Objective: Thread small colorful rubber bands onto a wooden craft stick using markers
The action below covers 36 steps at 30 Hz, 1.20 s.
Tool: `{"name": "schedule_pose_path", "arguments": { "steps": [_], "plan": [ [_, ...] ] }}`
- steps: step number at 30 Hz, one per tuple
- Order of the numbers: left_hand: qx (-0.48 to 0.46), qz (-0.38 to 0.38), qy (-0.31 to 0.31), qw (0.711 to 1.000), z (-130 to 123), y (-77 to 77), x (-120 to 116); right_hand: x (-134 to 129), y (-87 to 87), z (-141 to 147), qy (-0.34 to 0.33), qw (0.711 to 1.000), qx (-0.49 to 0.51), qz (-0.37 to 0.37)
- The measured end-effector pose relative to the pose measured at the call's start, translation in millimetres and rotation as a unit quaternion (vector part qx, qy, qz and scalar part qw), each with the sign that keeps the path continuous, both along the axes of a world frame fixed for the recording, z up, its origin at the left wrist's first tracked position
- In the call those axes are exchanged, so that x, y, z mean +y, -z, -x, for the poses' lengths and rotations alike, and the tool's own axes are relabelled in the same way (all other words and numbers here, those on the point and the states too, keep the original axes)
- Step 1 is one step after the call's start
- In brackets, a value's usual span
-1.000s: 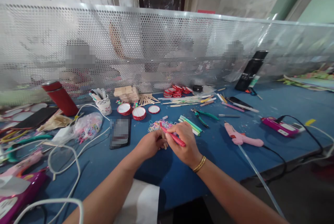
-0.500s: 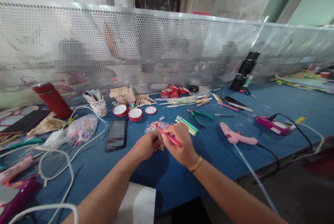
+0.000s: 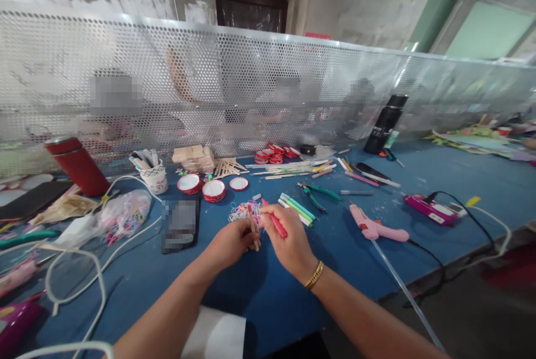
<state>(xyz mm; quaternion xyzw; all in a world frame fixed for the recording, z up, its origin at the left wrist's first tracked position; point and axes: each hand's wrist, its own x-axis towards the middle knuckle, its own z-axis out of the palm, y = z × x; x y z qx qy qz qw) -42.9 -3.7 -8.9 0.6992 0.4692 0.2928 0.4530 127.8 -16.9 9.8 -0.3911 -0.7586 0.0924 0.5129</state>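
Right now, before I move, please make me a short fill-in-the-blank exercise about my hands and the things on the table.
1. The left hand holds a flat wooden stick whose upper end is coloured ____.
2. The right hand has ____ a marker in its fingers.
3. A bracelet is worn on the ____ wrist.
4. The glue gun lying on the table is ____ in colour.

Missing words: red; got; right; pink.
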Motion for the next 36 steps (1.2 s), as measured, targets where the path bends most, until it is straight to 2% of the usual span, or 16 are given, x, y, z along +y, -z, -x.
{"name": "schedule_pose_path", "arguments": {
  "steps": [4, 7, 9, 11, 13, 17, 25, 27, 30, 36],
  "plan": [
    [0.007, 0.000, 0.010, 1.000, -1, -2.7, -2, 0, -27.6, 5, -0.059, 0.995, -0.070, 0.028],
    [0.028, -0.003, -0.007, 1.000, -1, -4.3, -4, 12, -49.3, 8, -0.053, 0.993, -0.099, -0.034],
    [0.028, 0.002, -0.018, 0.999, -1, -5.0, -5, 25, -53.0, 10, -0.034, 0.991, -0.085, -0.098],
    [0.020, 0.016, -0.025, 0.999, -1, -6.5, -7, 39, -45.8, 9, -0.016, 0.985, -0.085, -0.147],
    [0.029, 0.019, -0.026, 0.999, -2, -8.8, -8, 52, -31.8, 7, 0.000, 0.983, -0.071, -0.167],
    [0.075, -0.009, -0.036, 0.996, -3, -12.6, -11, 70, -9.7, -1, -0.001, 0.992, -0.027, -0.127],
    [0.081, -0.017, -0.039, 0.996, -5, -13.4, -13, 93, -11.1, -21, -0.006, 0.997, 0.072, -0.028],
    [0.084, -0.012, -0.042, 0.995, -6, -14.3, -13, 98, -8.9, -24, 0.002, 0.998, 0.045, -0.032],
    [0.082, -0.011, -0.046, 0.996, -6, -14.1, -12, 105, -1.8, -26, 0.023, 0.996, -0.066, -0.064],
    [0.094, -0.008, -0.049, 0.994, -11, -18.3, -13, 122, 17.6, -16, 0.079, 0.962, -0.253, -0.058]
  ]
}}
